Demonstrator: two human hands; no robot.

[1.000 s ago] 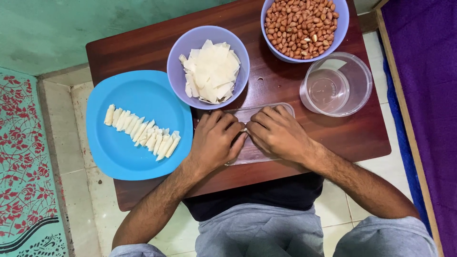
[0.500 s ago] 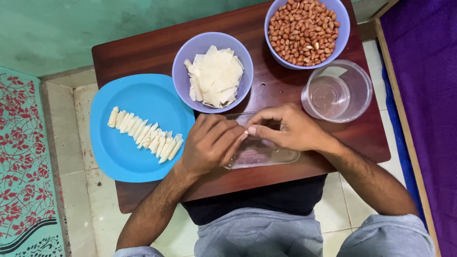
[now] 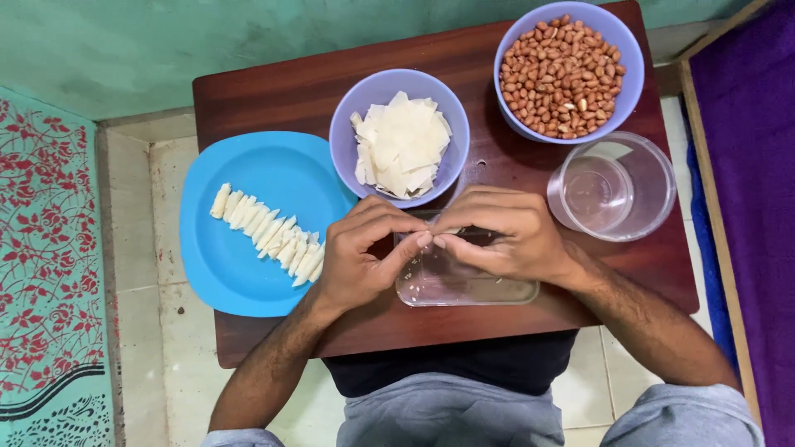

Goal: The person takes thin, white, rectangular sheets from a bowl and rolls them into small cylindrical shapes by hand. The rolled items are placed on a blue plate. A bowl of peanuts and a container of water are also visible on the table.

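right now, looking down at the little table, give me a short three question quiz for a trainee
1. True or false: the blue plate holds a row of pale rolled pieces.
2. Which bowl sits nearer the clear round container: A, the bowl of peanuts, or B, the bowl of white square sheets?
3. Fill in: the left hand and right hand meet fingertip to fingertip over a clear flat ____.

Key: 1 true. 2 A. 3 tray; whatever the fingertips pinch is too small to make out.
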